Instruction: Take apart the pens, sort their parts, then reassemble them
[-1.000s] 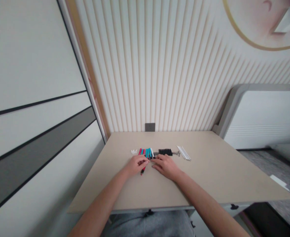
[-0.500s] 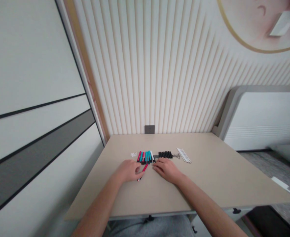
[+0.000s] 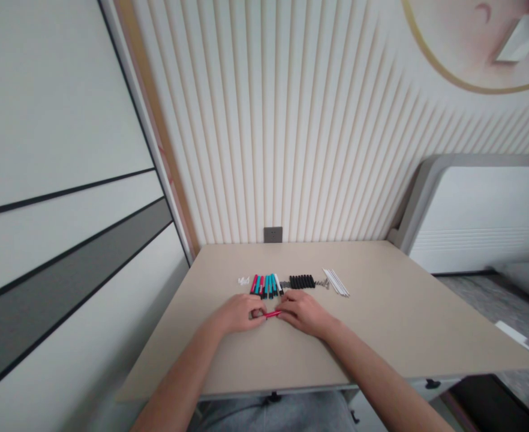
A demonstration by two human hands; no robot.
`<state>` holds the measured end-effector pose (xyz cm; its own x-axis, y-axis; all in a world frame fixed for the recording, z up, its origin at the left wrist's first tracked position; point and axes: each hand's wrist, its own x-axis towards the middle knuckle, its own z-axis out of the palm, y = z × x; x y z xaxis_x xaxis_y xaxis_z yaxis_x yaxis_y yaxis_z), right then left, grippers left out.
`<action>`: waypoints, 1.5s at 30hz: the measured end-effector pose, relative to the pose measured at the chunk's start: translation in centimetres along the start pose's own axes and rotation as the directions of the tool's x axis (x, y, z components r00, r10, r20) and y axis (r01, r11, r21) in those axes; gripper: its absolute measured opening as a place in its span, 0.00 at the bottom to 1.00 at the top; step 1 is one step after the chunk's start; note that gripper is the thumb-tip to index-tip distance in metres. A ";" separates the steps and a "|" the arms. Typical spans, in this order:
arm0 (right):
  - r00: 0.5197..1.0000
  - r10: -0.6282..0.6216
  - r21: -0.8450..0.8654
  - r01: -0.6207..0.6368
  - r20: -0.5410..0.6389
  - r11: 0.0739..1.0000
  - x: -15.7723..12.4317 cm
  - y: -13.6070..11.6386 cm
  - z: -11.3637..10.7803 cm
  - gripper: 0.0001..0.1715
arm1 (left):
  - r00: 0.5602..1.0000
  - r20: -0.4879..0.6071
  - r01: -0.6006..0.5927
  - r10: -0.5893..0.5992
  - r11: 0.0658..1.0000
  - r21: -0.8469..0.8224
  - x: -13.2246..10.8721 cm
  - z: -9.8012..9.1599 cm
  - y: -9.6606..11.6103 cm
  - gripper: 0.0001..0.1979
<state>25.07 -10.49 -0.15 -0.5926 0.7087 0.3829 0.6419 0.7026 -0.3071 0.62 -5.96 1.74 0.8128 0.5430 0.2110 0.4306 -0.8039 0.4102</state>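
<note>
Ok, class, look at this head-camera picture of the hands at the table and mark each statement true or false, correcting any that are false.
1. The red pen lies between the left hand and the right hand. True.
2. The right hand grips a white stick. False: it is beside the red pen, and the white sticks lie farther off on the tabletop.
3. The black ribbed pieces lie to the right of the row of teal and red pens. True.
4. The wall socket sits on the tabletop. False: it is on the ribbed wall panel, above the table's far edge.
</note>
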 end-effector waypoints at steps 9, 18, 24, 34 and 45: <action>1.000 0.016 0.040 -0.015 -0.015 0.999 0.0 0.2 0.3 0.13 | 0.840 -0.455 0.400 -0.297 0.904 0.149 -0.5 -0.5 -4.2 0.13; 1.000 0.029 0.025 -0.029 -0.001 0.999 -0.1 0.1 0.2 0.12 | 0.829 -0.353 0.526 -0.434 0.819 0.229 -1.3 0.3 -7.1 0.21; 0.999 0.032 0.027 -0.032 -0.002 0.999 -0.2 0.4 0.3 0.11 | 0.833 -0.358 0.517 -0.421 0.823 0.236 -1.4 0.2 -6.7 0.19; 0.999 0.034 0.031 -0.034 -0.001 0.999 -0.2 0.5 0.4 0.11 | 0.807 -0.413 0.525 -0.423 0.833 0.173 -1.2 -0.2 -6.6 0.10; 0.999 0.045 0.056 -0.045 -0.003 0.997 -0.2 0.6 0.6 0.11 | 0.788 -0.422 0.538 -0.448 0.834 0.121 -1.0 0.1 -7.1 0.12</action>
<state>25.31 -10.17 -0.92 -0.5611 0.7396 0.3716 0.6399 0.6724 -0.3721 -3.22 -0.78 -1.46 0.2821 0.8903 0.3574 0.8441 -0.4074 0.3486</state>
